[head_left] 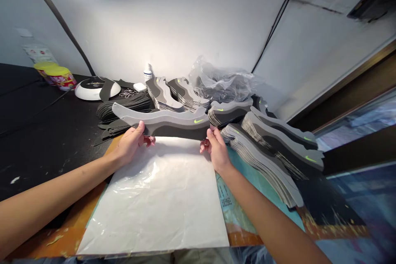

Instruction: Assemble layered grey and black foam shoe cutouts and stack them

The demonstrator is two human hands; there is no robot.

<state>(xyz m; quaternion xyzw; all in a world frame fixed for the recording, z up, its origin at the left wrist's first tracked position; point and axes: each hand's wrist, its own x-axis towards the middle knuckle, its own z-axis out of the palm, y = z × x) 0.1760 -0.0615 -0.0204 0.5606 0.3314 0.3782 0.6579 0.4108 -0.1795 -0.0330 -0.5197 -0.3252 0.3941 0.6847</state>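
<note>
A curved grey and black shoe upper piece (pixel 173 123) with a small yellow-green swoosh is held up across the middle of the view. My left hand (pixel 131 142) pinches its lower left edge between thumb and fingers. At its right end, my right hand (pixel 215 147) grips the edge, thumb in front. Below the piece lies a white sheet under clear plastic (pixel 161 202). Just behind it and to the right stand stacks of like pieces, among them one stack (pixel 262 163) near my right hand. Dark plain pieces (pixel 123 105) are piled beyond my left hand.
A lamp's white base (pixel 83 90) stands at the back left, with yellow-lidded tubs (pixel 60 77) and a clear bottle (pixel 37 49) beside it. A small white bottle (pixel 148 72) and a crumpled plastic bag (pixel 222 78) sit along the wall. A window frame (pixel 349 103) borders the right.
</note>
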